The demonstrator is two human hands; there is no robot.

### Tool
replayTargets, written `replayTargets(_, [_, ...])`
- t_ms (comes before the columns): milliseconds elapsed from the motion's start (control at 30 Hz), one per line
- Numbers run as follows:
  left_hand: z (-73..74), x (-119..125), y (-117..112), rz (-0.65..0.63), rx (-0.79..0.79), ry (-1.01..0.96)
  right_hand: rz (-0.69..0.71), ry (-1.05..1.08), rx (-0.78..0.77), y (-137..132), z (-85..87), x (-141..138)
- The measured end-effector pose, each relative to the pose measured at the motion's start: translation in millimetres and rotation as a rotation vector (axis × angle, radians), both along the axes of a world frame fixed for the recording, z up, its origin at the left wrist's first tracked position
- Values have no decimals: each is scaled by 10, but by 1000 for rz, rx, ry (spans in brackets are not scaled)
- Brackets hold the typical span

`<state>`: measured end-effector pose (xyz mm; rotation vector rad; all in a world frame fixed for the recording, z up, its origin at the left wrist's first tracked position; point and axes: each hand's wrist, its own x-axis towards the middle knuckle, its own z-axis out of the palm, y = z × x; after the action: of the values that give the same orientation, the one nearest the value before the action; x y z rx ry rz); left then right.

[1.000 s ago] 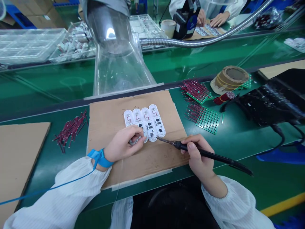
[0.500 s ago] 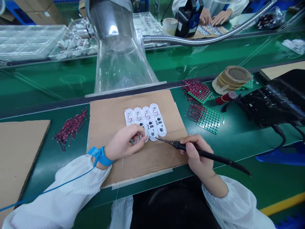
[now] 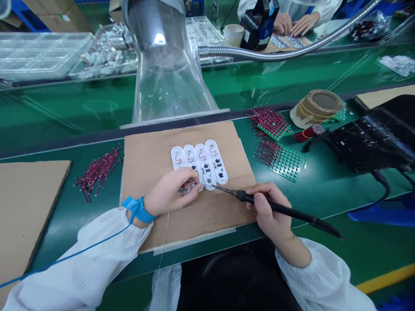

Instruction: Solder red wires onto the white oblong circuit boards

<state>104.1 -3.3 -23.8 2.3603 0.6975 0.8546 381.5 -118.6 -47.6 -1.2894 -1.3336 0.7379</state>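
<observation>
Right now my left hand point(image 3: 170, 192) is curled closed over a silvery curl of solder wire point(image 3: 186, 189), pinched between thumb and fingers, resting on the lower ends of the white boards point(image 3: 199, 162). There are four boards, lying side by side on a cardboard sheet point(image 3: 152, 162). My right hand point(image 3: 267, 207) grips a soldering iron point(image 3: 285, 208) like a pen, firmly closed around the black handle. The iron's tip point(image 3: 216, 187) sits right by the boards' lower ends, though I can't tell whether it touches them.

A blue wrist strap point(image 3: 139, 209) circles my left wrist. Left of the sheet lies a pile of red pins point(image 3: 99, 170), and to the right are green pin boards point(image 3: 279, 160). Across the belt, beyond a clear fume hood point(image 3: 168, 77), a co-worker's hands point(image 3: 301, 23) rest on more boards.
</observation>
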Motion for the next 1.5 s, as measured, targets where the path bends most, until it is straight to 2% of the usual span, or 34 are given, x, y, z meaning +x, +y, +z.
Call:
replayTargets(267, [15, -4, -3, 4, -17, 37, 50, -76, -21, -13, -26, 23])
replayTargets(433, [15, -9, 5, -4, -9, 21, 28, -31, -16, -16, -32, 29])
replayTargets(600, [1, 6, 11, -26, 8, 21, 88, -85, -7, 0, -39, 30])
replayTargets(733, [44, -40, 7, -25, -3, 11, 60, -4, 8, -6, -42, 32])
replayTargets(900, [139, -268, 43, 135, -114, -49, -6, 100, 26, -2, 78, -40])
replayTargets(1033, [90, -350, 43, 88, -163, -90, -32, 84, 9, 39, 172, -201])
replayTargets(1200, [12, -283, -14, 60, -182, -69, -12, 42, 7, 63, 81, -277])
replayTargets(1500, [24, -289, -5, 53, -150, -3, -4, -52, 10, 35, 28, -221])
